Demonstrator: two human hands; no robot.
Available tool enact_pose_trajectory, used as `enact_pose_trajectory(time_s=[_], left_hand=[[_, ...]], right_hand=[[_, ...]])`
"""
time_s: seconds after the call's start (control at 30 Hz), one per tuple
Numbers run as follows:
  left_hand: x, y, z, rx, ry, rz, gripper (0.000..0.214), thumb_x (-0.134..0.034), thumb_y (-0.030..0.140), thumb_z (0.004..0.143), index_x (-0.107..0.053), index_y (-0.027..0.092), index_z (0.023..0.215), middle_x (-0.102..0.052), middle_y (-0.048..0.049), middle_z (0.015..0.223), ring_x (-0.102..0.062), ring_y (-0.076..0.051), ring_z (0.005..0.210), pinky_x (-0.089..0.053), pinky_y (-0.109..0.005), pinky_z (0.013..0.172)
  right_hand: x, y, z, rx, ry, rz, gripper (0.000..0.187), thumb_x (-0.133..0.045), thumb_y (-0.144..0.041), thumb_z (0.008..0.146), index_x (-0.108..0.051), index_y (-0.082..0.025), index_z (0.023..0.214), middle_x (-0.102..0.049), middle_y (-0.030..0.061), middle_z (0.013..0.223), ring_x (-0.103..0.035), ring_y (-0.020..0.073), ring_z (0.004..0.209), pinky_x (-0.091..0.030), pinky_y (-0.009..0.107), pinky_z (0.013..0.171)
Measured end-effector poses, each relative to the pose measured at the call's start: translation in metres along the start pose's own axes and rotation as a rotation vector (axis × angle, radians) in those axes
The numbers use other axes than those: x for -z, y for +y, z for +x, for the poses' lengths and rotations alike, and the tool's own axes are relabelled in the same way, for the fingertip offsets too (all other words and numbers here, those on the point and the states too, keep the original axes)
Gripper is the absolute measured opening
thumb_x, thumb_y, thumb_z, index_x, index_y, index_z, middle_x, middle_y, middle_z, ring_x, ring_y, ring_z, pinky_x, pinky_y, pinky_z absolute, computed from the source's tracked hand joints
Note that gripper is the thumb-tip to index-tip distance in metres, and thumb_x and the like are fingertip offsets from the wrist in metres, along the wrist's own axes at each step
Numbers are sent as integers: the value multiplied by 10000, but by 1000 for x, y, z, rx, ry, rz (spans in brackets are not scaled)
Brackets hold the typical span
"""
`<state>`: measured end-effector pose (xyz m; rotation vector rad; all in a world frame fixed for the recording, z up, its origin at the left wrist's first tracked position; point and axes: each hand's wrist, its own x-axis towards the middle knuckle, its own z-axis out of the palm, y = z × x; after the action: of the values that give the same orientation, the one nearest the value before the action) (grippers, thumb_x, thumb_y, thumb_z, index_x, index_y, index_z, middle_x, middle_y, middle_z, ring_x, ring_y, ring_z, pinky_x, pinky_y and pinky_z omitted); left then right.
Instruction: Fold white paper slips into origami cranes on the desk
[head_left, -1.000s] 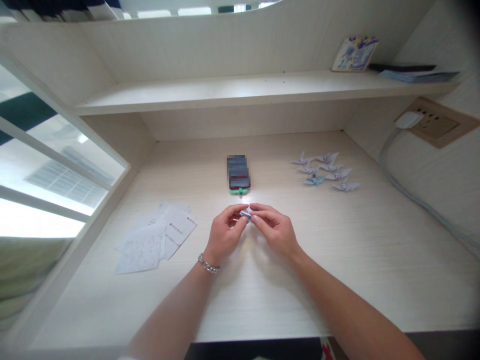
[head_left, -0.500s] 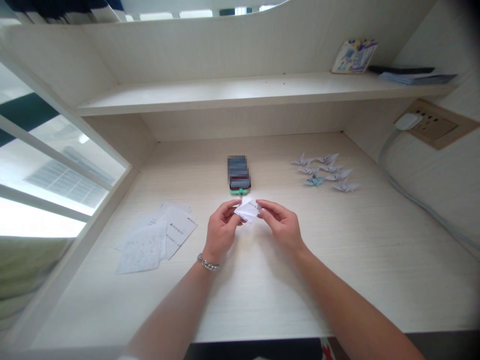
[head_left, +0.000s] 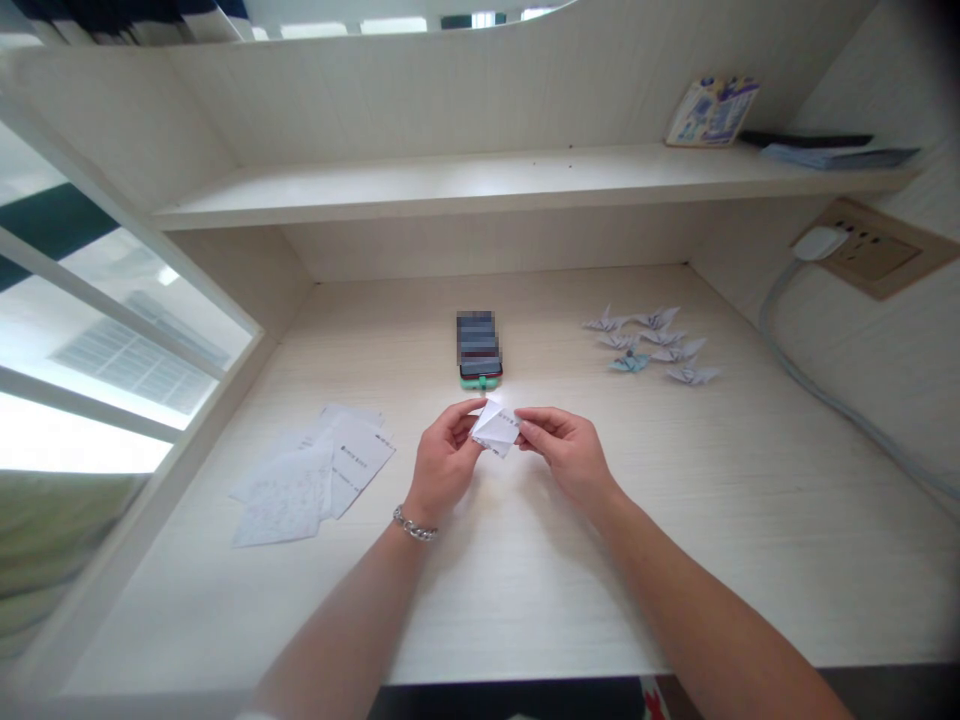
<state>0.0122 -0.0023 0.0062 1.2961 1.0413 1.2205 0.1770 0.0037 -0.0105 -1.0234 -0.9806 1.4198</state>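
Observation:
A small folded piece of white paper [head_left: 496,428] with printed marks is held above the desk, between both hands. My left hand [head_left: 445,452] pinches its left side and wears a chain bracelet on the wrist. My right hand [head_left: 564,446] grips the right corner between thumb and forefinger. Just beyond the fingers lies a phone [head_left: 478,345] with a green plug at its near end. Several folded paper cranes [head_left: 675,351] stand to the right, and one of them is a light blue crane [head_left: 628,361]. Loose paper sheets [head_left: 300,478], some printed, overlap on the left.
A shelf [head_left: 420,190] spans the back above the desk, bearing a small colourful box [head_left: 712,112] and flat dark and bluish items at right. From the wall socket [head_left: 877,248], a grey cable [head_left: 817,385] runs down along the desk's right side. Railings stand at left.
The folded paper has turned slightly between my fingers, showing a broader face. My right hand has shifted a little to the right and down; my left hand has barely moved.

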Motion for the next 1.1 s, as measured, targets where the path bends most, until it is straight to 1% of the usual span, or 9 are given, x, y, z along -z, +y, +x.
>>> enact_pose_trajectory(time_s=[0.1,0.17,0.27,0.33,0.47,0.63,0.8,0.97,1.1], left_hand=[[1,1,-1,-9,-56,27,503,-642,191,734,-489,159,1212,-656,-65,869,-616,-144,757,-489,-247,669],[2,1,-2,-12,-96,34,520,-667,190,712,-506,170,1206,-652,-55,843,-612,-140,732,-484,-236,640],[3,2,-4,-29,-131,41,372,-704,211,673,-624,158,1032,-657,-90,937,-623,-183,829,-499,-267,698],[4,3,-5,-35,-147,79,281,-710,232,666,-667,155,933,-664,-104,951,-626,-209,859,-504,-292,724],[5,4,-6,-50,-152,155,234,-714,256,660,-694,165,874,-680,-98,884,-636,-213,812,-509,-295,692],[3,4,-6,-58,-129,153,206,-702,247,677,-697,168,867,-689,-88,875,-642,-204,798,-508,-287,688],[0,2,-7,-65,-80,145,183,-688,233,693,-689,163,861,-694,-74,845,-644,-187,754,-506,-282,680],[-2,2,-9,-87,-57,164,170,-668,230,709,-679,162,864,-690,-71,863,-640,-189,779,-503,-290,708],[-2,4,-10,-116,-61,190,172,-645,223,730,-671,169,892,-685,-66,885,-636,-184,798,-497,-289,727]], right_hand=[[0,-1,-1,-32,-59,-37,268,-721,-331,658,-715,-177,878,-691,39,709,-608,141,614,-507,305,611],[-1,-3,-2,-39,-108,-57,267,-713,-335,665,-715,-171,877,-682,37,694,-598,137,608,-500,296,591],[-1,-5,-3,-54,-173,-62,250,-718,-323,658,-717,-175,859,-664,21,652,-577,120,580,-486,274,567],[0,-6,-3,-79,-215,-59,253,-719,-322,657,-714,-178,864,-664,19,668,-570,114,580,-481,266,568],[2,-5,-3,-109,-266,-52,271,-712,-341,669,-706,-166,876,-662,29,699,-567,115,601,-479,263,578],[4,-1,-2,-114,-278,-42,251,-715,-333,674,-711,-153,848,-640,20,640,-559,111,588,-471,258,576],[3,-1,-2,-110,-261,-45,246,-713,-341,678,-712,-158,843,-633,16,620,-556,108,578,-472,250,566],[2,-3,-3,-93,-246,-75,260,-713,-361,673,-706,-150,825,-628,18,610,-559,112,573,-482,255,561],[2,-4,-3,-95,-243,-76,246,-704,-371,680,-693,-153,794,-621,11,592,-561,109,560,-485,251,553]])
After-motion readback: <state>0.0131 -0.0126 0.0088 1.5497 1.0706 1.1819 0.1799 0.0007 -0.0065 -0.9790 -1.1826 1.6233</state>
